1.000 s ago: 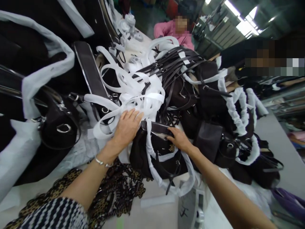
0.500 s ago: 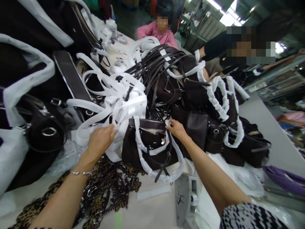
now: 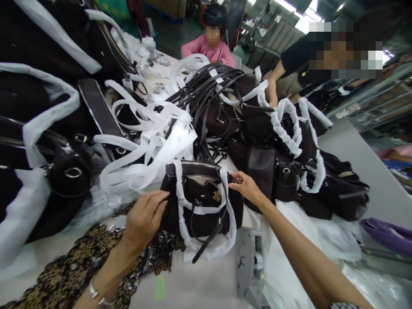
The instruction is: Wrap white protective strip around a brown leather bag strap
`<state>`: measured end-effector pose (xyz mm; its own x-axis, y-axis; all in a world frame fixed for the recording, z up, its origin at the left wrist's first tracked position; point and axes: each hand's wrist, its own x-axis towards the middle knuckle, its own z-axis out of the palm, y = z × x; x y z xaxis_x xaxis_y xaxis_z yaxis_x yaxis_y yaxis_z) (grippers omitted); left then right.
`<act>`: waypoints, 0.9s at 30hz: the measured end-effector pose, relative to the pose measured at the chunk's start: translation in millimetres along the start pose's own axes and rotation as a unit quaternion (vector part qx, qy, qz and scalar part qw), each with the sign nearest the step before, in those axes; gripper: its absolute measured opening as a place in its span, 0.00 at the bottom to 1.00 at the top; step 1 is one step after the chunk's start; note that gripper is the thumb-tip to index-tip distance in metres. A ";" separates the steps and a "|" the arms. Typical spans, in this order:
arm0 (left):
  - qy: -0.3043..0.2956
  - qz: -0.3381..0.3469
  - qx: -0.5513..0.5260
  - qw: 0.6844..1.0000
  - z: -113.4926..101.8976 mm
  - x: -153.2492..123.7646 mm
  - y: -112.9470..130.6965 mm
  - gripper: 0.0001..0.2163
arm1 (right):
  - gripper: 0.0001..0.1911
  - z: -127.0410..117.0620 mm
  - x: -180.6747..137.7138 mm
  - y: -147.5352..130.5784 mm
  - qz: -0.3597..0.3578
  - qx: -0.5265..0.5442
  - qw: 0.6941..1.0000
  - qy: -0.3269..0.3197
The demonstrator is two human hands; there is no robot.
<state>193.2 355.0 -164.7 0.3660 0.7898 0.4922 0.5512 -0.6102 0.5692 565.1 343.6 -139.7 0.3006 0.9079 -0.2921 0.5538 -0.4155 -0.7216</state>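
Note:
A dark brown handbag (image 3: pixel 172 201) stands upright on the table before me, its two handles (image 3: pixel 180 214) wrapped in white material. A dark strap hangs down its front, and a small leopard-patterned piece (image 3: pixel 216 196) shows near its top. My left hand (image 3: pixel 144 219) lies along the bag's left side, fingers stretched out, fingertips at its surface. At the upper right corner, my right hand (image 3: pixel 247 187) pinches the bag's edge between thumb and fingers. Loose white strips (image 3: pixel 154 150) lie tangled behind the bag.
Leopard-patterned pieces with chains (image 3: pixel 83 257) lie at the front left. More dark bags (image 3: pixel 262 171) and a bundle of dark straps (image 3: pixel 209 92) are piled behind and right. A grey metal device (image 3: pixel 246 266) stands at the table edge. Two people (image 3: pixel 209 47) are across the table.
My left hand has left the white strips and moved down to the bag's left side. The handbag has turned slightly more upright, and my right hand stays at its upper right corner.

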 end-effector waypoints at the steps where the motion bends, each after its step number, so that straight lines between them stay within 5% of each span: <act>1: -0.031 0.021 -0.031 0.999 7.1 3.9 12.9 0.10 | 0.17 1.3 -14.6 -0.9 -0.008 0.016 1.000 0.006; 5: -0.145 0.077 -0.071 0.984 40.5 16.3 58.1 0.15 | 0.17 8.2 -75.8 -8.3 -0.041 0.111 0.992 0.053; 9: -0.192 0.109 -0.034 0.975 56.0 19.0 86.2 0.24 | 0.13 16.2 -137.3 -18.7 -0.081 0.158 0.981 0.078; 14: -0.189 0.134 -0.016 0.973 37.0 -8.7 100.3 0.15 | 0.14 38.4 -216.2 -15.9 -0.240 0.047 0.964 0.100; 19: -0.236 0.140 0.029 0.961 7.5 -86.8 110.4 0.10 | 0.17 71.7 -287.6 10.1 -0.395 -0.018 0.917 0.049; 23: -0.289 0.087 0.073 0.951 -10.4 -143.6 124.7 0.11 | 0.13 89.7 -332.5 32.1 -0.372 -0.095 0.923 -0.030; 27: -0.334 0.046 0.121 0.933 -14.9 -166.4 134.9 0.13 | 0.19 93.3 -352.2 33.4 -0.274 -0.025 0.961 0.035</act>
<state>195.5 140.3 -160.0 0.7615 0.6472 -0.0358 0.6184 -0.7089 0.3391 405.3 15.1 -119.5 0.0048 0.9859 0.1674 0.6797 0.1195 -0.7237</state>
